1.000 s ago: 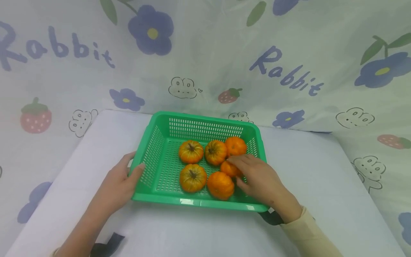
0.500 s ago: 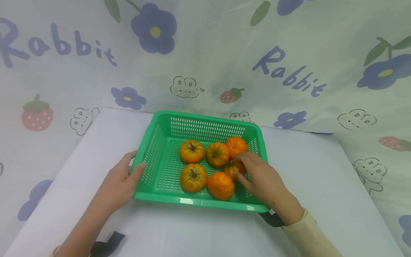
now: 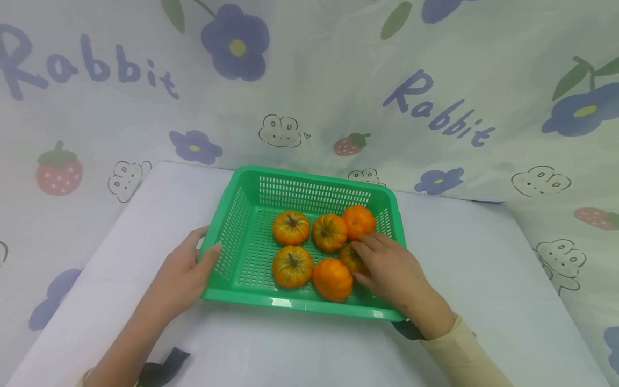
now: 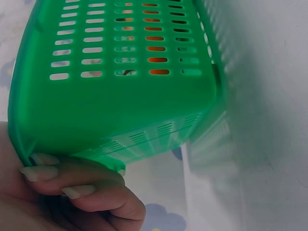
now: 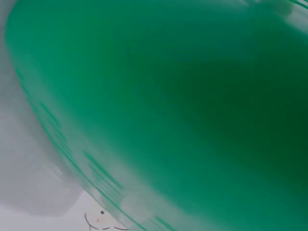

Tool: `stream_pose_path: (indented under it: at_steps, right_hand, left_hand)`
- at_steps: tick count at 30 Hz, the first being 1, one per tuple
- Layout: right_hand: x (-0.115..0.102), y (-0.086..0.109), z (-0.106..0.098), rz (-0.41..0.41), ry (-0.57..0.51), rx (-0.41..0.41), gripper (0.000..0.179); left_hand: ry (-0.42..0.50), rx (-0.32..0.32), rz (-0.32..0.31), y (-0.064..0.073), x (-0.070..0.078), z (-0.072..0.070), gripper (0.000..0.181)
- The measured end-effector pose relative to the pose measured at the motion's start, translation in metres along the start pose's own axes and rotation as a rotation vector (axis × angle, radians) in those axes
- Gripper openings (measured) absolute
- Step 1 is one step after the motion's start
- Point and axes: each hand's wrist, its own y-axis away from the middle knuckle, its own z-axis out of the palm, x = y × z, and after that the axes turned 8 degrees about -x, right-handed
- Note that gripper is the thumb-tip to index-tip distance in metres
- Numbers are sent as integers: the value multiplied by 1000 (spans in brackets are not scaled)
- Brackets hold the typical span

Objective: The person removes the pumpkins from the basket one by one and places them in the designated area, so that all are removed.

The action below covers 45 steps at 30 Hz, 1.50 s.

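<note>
A green plastic basket (image 3: 309,305) with slotted walls holds several small orange pumpkins. My left hand (image 3: 181,277) grips its left rim, thumb inside and fingers curled under the edge, as the left wrist view also shows. Inside the basket at right, my right hand (image 3: 394,274) has its fingers and thumb around a small pumpkin (image 3: 351,259), whose right part the hand hides. Stems show on the left pumpkins, such as the front one (image 3: 292,267). Plain orange sides face up on the front right pumpkin (image 3: 332,279) and the back right pumpkin (image 3: 359,221).
The basket stands on a white-covered table (image 3: 474,279). Behind it hangs a pale cloth (image 3: 309,70) printed with flowers, strawberries and rabbits. Basket wall (image 5: 144,96) fills most of the right wrist view.
The pumpkin at my right hand has turned from its plain orange side to stem showing, then my fingers have closed over it again. My left hand keeps its grip on the rim.
</note>
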Motion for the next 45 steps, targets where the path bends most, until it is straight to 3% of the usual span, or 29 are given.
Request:
stream_pose_path:
  at_steps: [10,27,45]
  right_hand:
    - [-2,1,-1,1,18,-46,71]
    - [-1,2,-1,0,30,-57,71]
    - [-6,2,-2,43,35,-124,68]
  left_hand:
    - [13,0,5,-1,-2,0,72]
    - [25,-2,-6,-3,-2,0,72]
    - [56,-6,-16,-3,-4,2,71]
